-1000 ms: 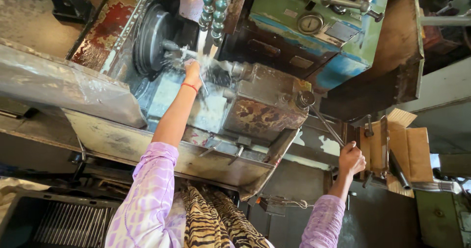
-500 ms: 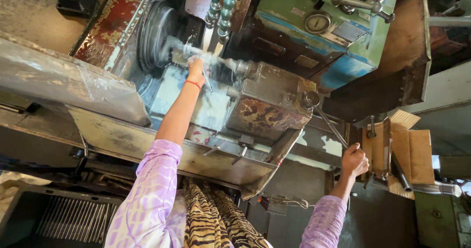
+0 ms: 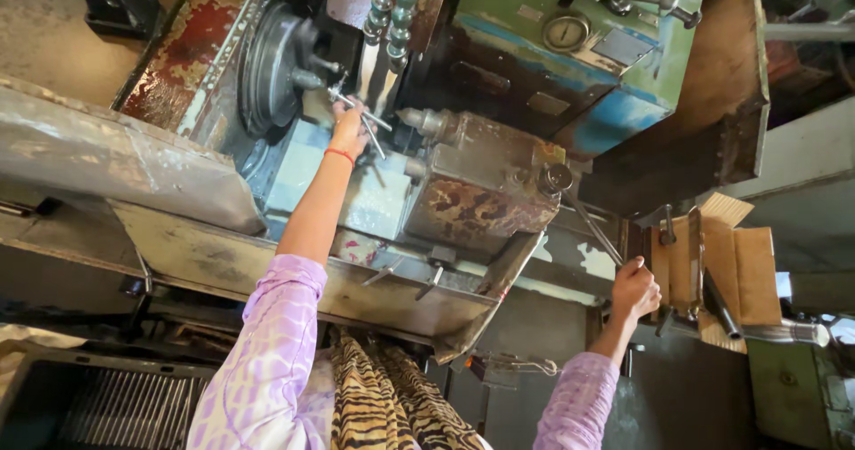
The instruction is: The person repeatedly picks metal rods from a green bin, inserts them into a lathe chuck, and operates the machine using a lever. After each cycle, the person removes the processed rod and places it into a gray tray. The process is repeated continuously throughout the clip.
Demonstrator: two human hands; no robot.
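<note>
Left hand [image 3: 349, 129] stretched up to the lathe chuck [image 3: 272, 65], fingers closed, seemingly around a thin metal key [image 3: 361, 120] lying just right of the chuck. Right hand [image 3: 634, 288] fisted tight on a long lever [image 3: 588, 223], well right of the chuck, below the rusty carriage [image 3: 481, 196].

My left hand [image 3: 349, 129] at the chuck key [image 3: 363, 120], just right of the chuck [image 3: 272, 62] | my right hand [image 3: 634, 288] on the lever [image 3: 592, 227] right of the carriage block [image 3: 481, 196] | gauge [image 3: 565, 32] behind the block | cardboard box [image 3: 744, 272] right of my right hand | tray [image 3: 267, 267] under the block
</note>
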